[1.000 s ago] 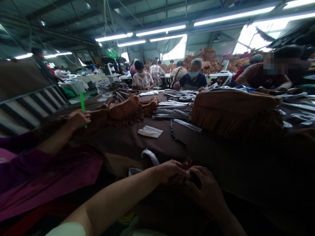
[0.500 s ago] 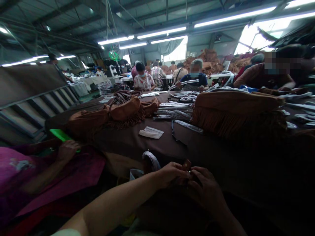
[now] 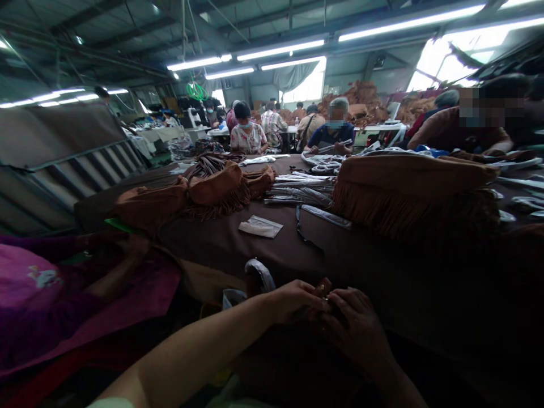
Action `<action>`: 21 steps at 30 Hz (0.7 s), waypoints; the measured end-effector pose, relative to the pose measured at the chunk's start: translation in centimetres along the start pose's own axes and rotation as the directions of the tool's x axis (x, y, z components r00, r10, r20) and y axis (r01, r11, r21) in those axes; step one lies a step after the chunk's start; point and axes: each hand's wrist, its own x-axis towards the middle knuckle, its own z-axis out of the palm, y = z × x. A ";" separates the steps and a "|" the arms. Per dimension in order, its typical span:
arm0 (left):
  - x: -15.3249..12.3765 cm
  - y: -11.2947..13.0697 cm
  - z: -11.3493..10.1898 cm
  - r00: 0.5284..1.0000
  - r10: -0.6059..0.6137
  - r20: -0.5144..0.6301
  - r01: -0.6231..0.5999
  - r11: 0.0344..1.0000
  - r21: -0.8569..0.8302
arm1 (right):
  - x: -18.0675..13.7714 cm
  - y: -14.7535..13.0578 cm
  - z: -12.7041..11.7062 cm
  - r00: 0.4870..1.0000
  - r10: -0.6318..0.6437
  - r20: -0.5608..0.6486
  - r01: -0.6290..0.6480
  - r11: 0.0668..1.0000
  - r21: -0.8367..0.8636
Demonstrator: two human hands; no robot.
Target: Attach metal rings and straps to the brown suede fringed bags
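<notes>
My left hand (image 3: 300,300) is closed, pinching a brown leather strap (image 3: 325,284) whose short end sticks up above the fingers and carries a small metal stud. Close against it on the right, my right hand (image 3: 357,314) curls its fingers onto the same piece, where a bit of metal glints. The rest of the strap is hidden by my hands and deep shadow. Beside my left wrist a curved handle wrapped in white film (image 3: 264,274) rises above the table's near edge.
A small clear packet (image 3: 260,226) and a dark strip (image 3: 301,229) lie ahead on the brown table (image 3: 221,243). Fringed brown bags (image 3: 414,175) and wrapped straps (image 3: 301,190) stand behind. At left a co-worker in pink (image 3: 34,283) is near a green comb (image 3: 119,225).
The co-worker's hand at left has moved with the green comb toward the brown fringe. My hands stay together on the strap, my right fingers shifted slightly.
</notes>
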 end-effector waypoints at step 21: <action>-0.1 -1.9 0.7 0.979 0.203 -0.033 -0.206 0.974 -0.097 | -0.7 0.0 0.8 0.991 0.122 0.052 -0.126 0.989 0.077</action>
